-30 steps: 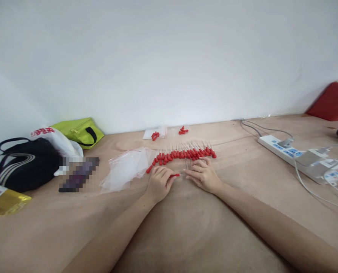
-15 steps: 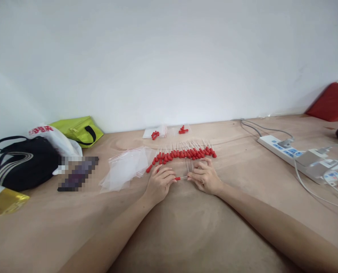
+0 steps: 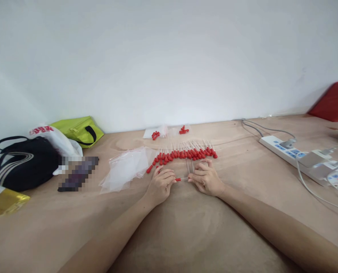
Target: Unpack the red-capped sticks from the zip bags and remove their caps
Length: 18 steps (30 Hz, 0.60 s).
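Observation:
Between my two hands lies a dropper (image 3: 182, 179) with a red rubber bulb and a thin clear tube, held level just above or on the table. My left hand (image 3: 161, 184) pinches the bulb end with its fingertips. The clear tube's other end is gripped by my right hand (image 3: 205, 179). Several loose clear tubes (image 3: 189, 166) lie beside the right fingers, partly hidden by them. Just beyond both hands runs a row of droppers (image 3: 186, 154), red bulbs toward me and tips pointing to the wall. A few red bulbs near my left fingers are partly covered.
Clear zip bags (image 3: 126, 168) lie fanned out on the left. Farther back, red bulbs (image 3: 155, 135) rest on small plastic bags. A power strip (image 3: 279, 148) with plugs and cables is at right. A black bag (image 3: 24, 163) and a green bag (image 3: 82, 131) stand at left.
Both hands keep the same grip on the dropper and have barely moved. The view has shifted very slightly.

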Motion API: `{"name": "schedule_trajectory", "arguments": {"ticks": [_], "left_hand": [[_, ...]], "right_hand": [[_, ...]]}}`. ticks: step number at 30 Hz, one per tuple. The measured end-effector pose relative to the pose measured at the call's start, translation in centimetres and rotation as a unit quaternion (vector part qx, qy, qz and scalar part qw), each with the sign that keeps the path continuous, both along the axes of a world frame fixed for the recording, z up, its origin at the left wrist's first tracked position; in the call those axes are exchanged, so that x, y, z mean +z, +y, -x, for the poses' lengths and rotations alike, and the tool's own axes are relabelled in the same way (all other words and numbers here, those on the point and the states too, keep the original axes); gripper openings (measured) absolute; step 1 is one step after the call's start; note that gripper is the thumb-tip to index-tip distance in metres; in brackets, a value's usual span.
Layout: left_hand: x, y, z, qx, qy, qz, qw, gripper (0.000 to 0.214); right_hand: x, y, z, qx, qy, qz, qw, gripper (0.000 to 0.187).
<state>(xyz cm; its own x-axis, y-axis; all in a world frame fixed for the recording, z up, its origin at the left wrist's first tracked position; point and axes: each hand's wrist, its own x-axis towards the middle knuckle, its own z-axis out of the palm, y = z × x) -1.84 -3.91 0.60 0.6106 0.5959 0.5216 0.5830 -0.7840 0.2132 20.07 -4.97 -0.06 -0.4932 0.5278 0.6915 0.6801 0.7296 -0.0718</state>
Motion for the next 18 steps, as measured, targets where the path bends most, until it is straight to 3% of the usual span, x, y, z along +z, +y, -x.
{"name": "schedule_trajectory", "arguments": {"ticks": [11, 18], "left_hand": [[-0.4, 0.1, 0.3, 0.001, -0.007, 0.008, 1.000, 0.021], [0.0, 0.3, 2.1, 0.063, -0.075, -0.011, 0.995, 0.021]], "right_hand": [[0.0, -0.1, -0.1, 0.002, -0.003, 0.012, 1.000, 0.024], [0.0, -0.1, -1.5, -0.062, 0.037, 0.031, 0.997, 0.023]]}}
